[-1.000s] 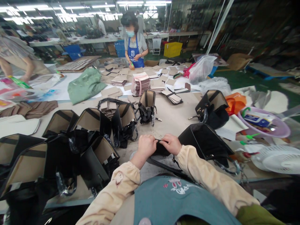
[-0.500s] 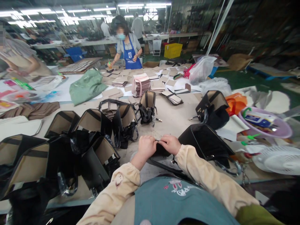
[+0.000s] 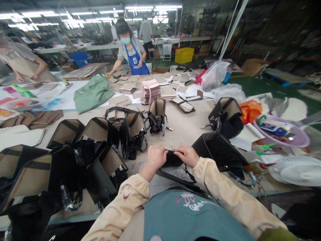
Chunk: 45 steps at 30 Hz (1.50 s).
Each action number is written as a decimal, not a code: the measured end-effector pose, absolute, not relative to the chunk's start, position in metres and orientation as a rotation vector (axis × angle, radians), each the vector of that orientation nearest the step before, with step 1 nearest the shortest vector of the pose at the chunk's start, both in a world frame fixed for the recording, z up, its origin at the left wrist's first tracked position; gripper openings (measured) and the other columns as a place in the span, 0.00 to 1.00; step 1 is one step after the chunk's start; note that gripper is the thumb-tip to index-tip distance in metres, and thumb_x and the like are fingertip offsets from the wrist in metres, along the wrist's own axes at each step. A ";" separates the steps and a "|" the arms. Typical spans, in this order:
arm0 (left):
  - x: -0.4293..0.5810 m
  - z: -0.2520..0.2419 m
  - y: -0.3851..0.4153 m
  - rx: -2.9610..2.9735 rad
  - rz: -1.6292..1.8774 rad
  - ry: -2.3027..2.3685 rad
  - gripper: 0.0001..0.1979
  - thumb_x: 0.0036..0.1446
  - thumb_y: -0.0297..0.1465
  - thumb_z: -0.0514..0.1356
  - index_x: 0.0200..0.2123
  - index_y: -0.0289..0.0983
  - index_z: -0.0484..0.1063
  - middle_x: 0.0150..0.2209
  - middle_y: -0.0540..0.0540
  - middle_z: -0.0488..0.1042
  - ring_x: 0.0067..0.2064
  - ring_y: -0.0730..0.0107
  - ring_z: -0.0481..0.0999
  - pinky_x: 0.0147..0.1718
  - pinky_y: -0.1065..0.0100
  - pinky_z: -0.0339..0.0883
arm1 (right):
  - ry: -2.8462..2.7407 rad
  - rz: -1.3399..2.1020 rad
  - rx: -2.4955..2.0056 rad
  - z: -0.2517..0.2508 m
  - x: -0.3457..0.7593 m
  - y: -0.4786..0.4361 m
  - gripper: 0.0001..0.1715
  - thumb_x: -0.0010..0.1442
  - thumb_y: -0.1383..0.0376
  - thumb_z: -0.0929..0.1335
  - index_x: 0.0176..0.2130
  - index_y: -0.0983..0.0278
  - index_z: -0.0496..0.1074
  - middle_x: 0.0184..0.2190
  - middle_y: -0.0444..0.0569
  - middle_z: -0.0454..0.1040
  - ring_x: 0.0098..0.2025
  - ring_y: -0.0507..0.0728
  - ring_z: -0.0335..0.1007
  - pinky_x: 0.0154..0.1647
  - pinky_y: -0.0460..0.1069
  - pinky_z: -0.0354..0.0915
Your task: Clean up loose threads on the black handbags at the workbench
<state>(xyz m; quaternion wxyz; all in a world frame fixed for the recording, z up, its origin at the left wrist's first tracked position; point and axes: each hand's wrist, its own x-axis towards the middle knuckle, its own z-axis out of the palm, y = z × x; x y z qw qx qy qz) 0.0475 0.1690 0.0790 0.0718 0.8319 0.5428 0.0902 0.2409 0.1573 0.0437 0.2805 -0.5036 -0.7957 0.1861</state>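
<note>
Between my two hands stretches the top edge of a black bag piece. My left hand pinches that edge on the left, its fingers curled in. My right hand grips the same edge further right, thumb and fingers pressed together. Below them a black strap loops toward my apron; whether it joins the piece is hidden. Just right of my right hand lies a large black bag on its side. A smaller black bag with a tan inside stands beyond my hands.
Several open black bags crowd the left. On the right are another bag, a purple basin and a white fan. Stacked tan pieces and a green bag lie further back, where a co-worker stands.
My right hand has slid slightly right, away from my left, so more of the black edge shows between them. The co-worker in the blue apron has leaned and reached left.
</note>
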 end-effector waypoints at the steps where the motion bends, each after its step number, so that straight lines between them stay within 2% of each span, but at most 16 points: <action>1: 0.048 0.079 0.169 2.498 0.266 1.633 0.13 0.57 0.36 0.53 0.27 0.36 0.73 0.32 0.44 0.75 0.37 0.64 0.72 0.36 0.64 0.58 | -2.125 0.467 -1.359 0.042 0.241 0.156 0.14 0.61 0.60 0.62 0.31 0.62 0.74 0.27 0.48 0.72 0.33 0.54 0.67 0.36 0.48 0.62; 7: 0.048 0.082 0.168 2.516 0.258 1.624 0.13 0.57 0.36 0.53 0.28 0.36 0.73 0.32 0.44 0.75 0.36 0.64 0.72 0.36 0.63 0.59 | -2.191 0.232 -1.350 0.036 0.237 0.152 0.19 0.62 0.60 0.60 0.26 0.63 0.71 0.24 0.48 0.67 0.31 0.54 0.63 0.36 0.48 0.59; 14: 0.046 0.080 0.167 2.507 0.279 1.632 0.12 0.57 0.36 0.53 0.28 0.36 0.73 0.31 0.45 0.75 0.36 0.65 0.72 0.37 0.63 0.59 | -2.169 0.475 -1.260 0.036 0.250 0.150 0.15 0.61 0.56 0.62 0.35 0.61 0.74 0.28 0.47 0.70 0.33 0.53 0.66 0.35 0.47 0.63; 19: 0.046 0.082 0.166 2.472 0.274 1.652 0.12 0.57 0.36 0.53 0.29 0.36 0.73 0.33 0.44 0.75 0.38 0.64 0.72 0.38 0.64 0.59 | -2.185 0.389 -1.420 0.044 0.248 0.147 0.17 0.62 0.58 0.61 0.29 0.62 0.73 0.27 0.47 0.69 0.31 0.53 0.66 0.33 0.47 0.62; 24: 0.047 0.083 0.167 2.469 0.260 1.662 0.12 0.57 0.35 0.54 0.28 0.37 0.73 0.33 0.44 0.76 0.38 0.64 0.73 0.38 0.63 0.60 | -2.247 0.280 -1.397 0.053 0.223 0.152 0.13 0.59 0.57 0.65 0.40 0.60 0.73 0.34 0.49 0.73 0.40 0.57 0.65 0.39 0.50 0.63; 27: 0.043 0.083 0.170 2.468 0.243 1.607 0.12 0.56 0.36 0.54 0.28 0.37 0.74 0.32 0.44 0.76 0.38 0.64 0.73 0.39 0.64 0.61 | -2.252 0.282 -1.392 0.049 0.210 0.159 0.09 0.59 0.61 0.64 0.34 0.61 0.74 0.30 0.49 0.72 0.36 0.56 0.66 0.37 0.50 0.63; 30: 0.031 0.083 0.175 2.473 0.275 1.414 0.10 0.54 0.37 0.58 0.30 0.38 0.75 0.34 0.45 0.76 0.39 0.66 0.73 0.40 0.66 0.62 | -2.254 0.314 -1.363 0.042 0.208 0.167 0.12 0.60 0.63 0.64 0.28 0.61 0.74 0.26 0.47 0.71 0.33 0.54 0.66 0.36 0.49 0.63; 34: 0.015 0.079 0.181 2.397 0.370 1.372 0.08 0.53 0.36 0.59 0.29 0.40 0.75 0.38 0.48 0.77 0.41 0.69 0.73 0.42 0.70 0.64 | -2.248 0.360 -1.352 0.038 0.213 0.174 0.11 0.59 0.61 0.66 0.28 0.61 0.75 0.25 0.46 0.71 0.32 0.53 0.66 0.36 0.48 0.62; 39: 0.011 0.071 0.185 2.326 0.475 1.439 0.10 0.56 0.35 0.56 0.28 0.39 0.74 0.35 0.47 0.77 0.39 0.70 0.73 0.41 0.70 0.64 | -2.251 0.429 -1.352 0.039 0.216 0.178 0.12 0.59 0.60 0.66 0.28 0.61 0.76 0.25 0.45 0.70 0.33 0.53 0.66 0.35 0.47 0.62; 45: 0.019 0.070 0.186 2.331 0.434 1.538 0.10 0.56 0.35 0.55 0.26 0.38 0.71 0.31 0.47 0.75 0.37 0.69 0.72 0.38 0.70 0.63 | -2.232 0.496 -1.342 0.036 0.218 0.182 0.11 0.58 0.60 0.66 0.28 0.60 0.76 0.25 0.45 0.70 0.31 0.53 0.65 0.34 0.47 0.61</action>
